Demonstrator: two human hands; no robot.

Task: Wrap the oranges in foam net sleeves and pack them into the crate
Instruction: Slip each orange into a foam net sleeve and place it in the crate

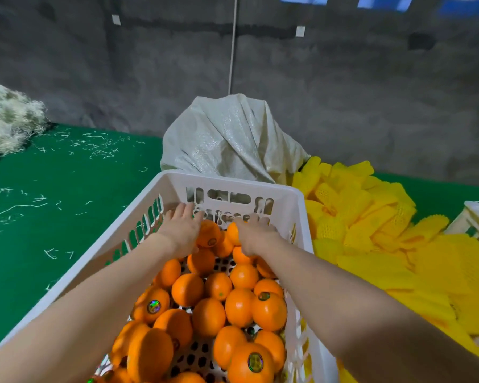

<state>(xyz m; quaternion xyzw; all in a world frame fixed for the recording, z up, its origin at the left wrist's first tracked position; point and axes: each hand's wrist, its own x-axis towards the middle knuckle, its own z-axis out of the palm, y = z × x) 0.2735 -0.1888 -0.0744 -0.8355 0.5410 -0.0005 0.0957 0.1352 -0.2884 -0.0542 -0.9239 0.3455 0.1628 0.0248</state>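
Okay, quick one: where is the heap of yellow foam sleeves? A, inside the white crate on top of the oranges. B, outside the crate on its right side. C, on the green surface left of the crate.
B: the yellow foam sleeves lie heaped outside the white crate, along its right wall, while the oranges inside it are bare.

The crate (233, 179) is white moulded plastic, smooth with a dull sheen. The oranges (268, 310) have glossy, finely dimpled peel, and some carry shiny holographic stickers (153, 306). At the right of the frame the yellow foam net sleeves (371, 222) look matt, soft and meshed. The pale woven sack (227, 139) glints faintly. The green table cover (53, 230) is matt, the grey wall (122, 64) rough like concrete, and the heap (9, 120) at upper left is pale and fibrous.
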